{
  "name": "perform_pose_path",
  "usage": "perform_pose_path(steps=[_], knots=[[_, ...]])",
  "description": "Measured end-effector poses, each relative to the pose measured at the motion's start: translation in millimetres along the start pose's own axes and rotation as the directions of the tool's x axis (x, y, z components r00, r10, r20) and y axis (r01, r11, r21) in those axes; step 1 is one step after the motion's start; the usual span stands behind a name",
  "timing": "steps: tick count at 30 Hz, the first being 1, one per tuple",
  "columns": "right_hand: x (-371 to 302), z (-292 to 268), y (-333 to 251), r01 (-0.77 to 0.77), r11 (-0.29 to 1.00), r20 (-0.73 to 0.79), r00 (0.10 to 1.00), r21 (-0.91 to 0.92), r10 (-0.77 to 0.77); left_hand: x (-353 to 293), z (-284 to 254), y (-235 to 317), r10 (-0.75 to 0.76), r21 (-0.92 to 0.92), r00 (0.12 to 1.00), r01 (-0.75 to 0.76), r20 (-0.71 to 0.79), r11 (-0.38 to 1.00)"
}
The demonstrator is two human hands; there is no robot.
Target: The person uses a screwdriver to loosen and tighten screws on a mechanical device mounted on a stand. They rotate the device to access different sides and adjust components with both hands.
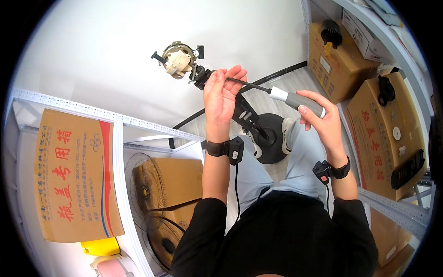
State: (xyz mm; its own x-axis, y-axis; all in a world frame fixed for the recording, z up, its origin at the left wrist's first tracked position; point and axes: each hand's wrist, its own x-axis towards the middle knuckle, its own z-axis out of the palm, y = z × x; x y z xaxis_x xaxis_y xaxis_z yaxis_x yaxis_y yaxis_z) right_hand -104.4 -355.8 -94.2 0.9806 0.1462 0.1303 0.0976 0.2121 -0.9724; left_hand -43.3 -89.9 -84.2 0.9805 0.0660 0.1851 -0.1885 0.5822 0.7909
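Observation:
My right hand (323, 115) is closed around the grey and white handle of a screwdriver (295, 100), whose dark shaft points left. The screwdriver's tip reaches the fingers of my left hand (223, 94). That hand is palm up with its fingers loosely stretched; whether a small part sits at the tip is too small to tell. Just beyond my left hand is the uncovered motor head (179, 60) of a stand fan, with a cream housing and a black knob. Its black pole (244, 113), partly hidden by my hand, runs down to a round black base (270, 138) between my feet.
On the left, a white shelf (161, 131) bears a large cardboard box (76, 175), with wire fan guards (144, 187) below. Cardboard boxes (378, 138) fill the right shelf, topped by a black motor cover (331, 33), a coiled black cord (386, 90) and a black plastic part (408, 169).

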Motion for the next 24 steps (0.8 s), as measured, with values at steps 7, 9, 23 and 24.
perform_pose_path(steps=[7, 9, 23, 24], knots=[[-2.7, 0.7, -0.9, 0.033, 0.999, -0.006, 0.999, -0.025, -0.033, 0.6, 2.7, -4.0, 0.024, -0.057, 0.999, -0.025, -0.025, 0.998], [-3.0, 1.1, -0.9, 0.036, 0.999, -0.007, 0.999, -0.024, -0.036, -0.8, 5.3, -3.1, 0.026, -0.018, 0.999, -0.027, -0.034, 0.999], [-9.3, 3.2, -4.5, -0.01, 0.998, -0.012, 1.0, 0.059, 0.01, -5.3, 2.5, -2.8, 0.107, -0.067, 0.993, -0.104, 0.05, 0.992], [-9.4, 2.9, -5.1, -0.016, 0.998, -0.015, 1.0, 0.062, 0.017, -5.3, 2.4, -2.7, 0.107, -0.065, 0.993, -0.103, 0.057, 0.993]])
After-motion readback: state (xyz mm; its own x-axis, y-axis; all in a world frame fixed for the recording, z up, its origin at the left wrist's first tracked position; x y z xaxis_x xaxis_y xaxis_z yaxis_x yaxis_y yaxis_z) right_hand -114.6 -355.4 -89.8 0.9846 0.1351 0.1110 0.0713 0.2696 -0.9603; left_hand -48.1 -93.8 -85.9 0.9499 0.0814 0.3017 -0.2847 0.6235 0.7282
